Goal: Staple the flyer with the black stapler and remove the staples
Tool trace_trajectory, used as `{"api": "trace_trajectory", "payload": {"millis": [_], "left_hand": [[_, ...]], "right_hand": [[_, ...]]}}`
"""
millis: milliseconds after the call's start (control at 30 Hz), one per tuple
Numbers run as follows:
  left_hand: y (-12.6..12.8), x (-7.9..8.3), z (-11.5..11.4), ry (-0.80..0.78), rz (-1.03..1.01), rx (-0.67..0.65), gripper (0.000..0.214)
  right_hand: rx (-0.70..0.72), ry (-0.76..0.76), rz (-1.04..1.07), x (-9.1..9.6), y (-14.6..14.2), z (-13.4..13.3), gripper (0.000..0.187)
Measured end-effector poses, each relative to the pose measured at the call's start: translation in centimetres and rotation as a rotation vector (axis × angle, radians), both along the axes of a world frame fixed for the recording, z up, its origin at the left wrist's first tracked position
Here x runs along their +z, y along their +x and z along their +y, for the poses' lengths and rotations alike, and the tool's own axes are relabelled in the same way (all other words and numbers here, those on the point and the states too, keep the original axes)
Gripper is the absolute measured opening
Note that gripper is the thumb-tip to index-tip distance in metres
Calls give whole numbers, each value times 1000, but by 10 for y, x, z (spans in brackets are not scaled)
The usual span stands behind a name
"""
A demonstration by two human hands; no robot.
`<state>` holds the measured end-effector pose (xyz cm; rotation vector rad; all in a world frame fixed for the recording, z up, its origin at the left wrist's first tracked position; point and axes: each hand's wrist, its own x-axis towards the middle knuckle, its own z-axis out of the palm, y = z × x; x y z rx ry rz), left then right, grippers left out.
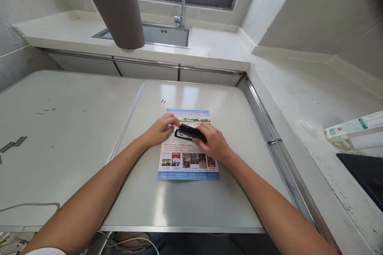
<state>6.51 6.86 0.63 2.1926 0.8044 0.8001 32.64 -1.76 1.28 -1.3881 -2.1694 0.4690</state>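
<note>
A black stapler (pixel 187 132) lies at a slant over a printed flyer (pixel 188 167); its top looks lifted a little from its base at the left end. My right hand (pixel 214 141) is closed round the stapler's right end. At the other end, close by the stapler's tip, my left hand (pixel 161 128) has its thumb and fingers drawn together over the flyer's left edge. Whatever lies between those fingertips, if anything, is too small to make out. Small staple pieces (pixel 163 101) rest on the table just beyond the flyer.
Grey staple strips (pixel 13 144) and scattered bits lie on the white table's (pixel 74 159) left part. A white cable (pixel 32 205) crosses its near left edge. Behind stand a brown bin (pixel 122 12), a sink (pixel 167 36) and a tap (pixel 182 19). A package (pixel 356 129) lies on the right counter.
</note>
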Motion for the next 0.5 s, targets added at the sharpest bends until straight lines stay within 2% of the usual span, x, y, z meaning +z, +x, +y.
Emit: {"api": "trace_trajectory", "payload": {"millis": [133,267,500], "left_hand": [[-2,-2,2,94,48,66,24],[-1,-3,2,119,231,-23,34],[1,3,-3,43,243,-38,41]], "right_hand": [[-138,119,167,-2,5,5,20],[-242,148,245,-4,9,9,22],[-147,105,180,-9,11,11,27]]}}
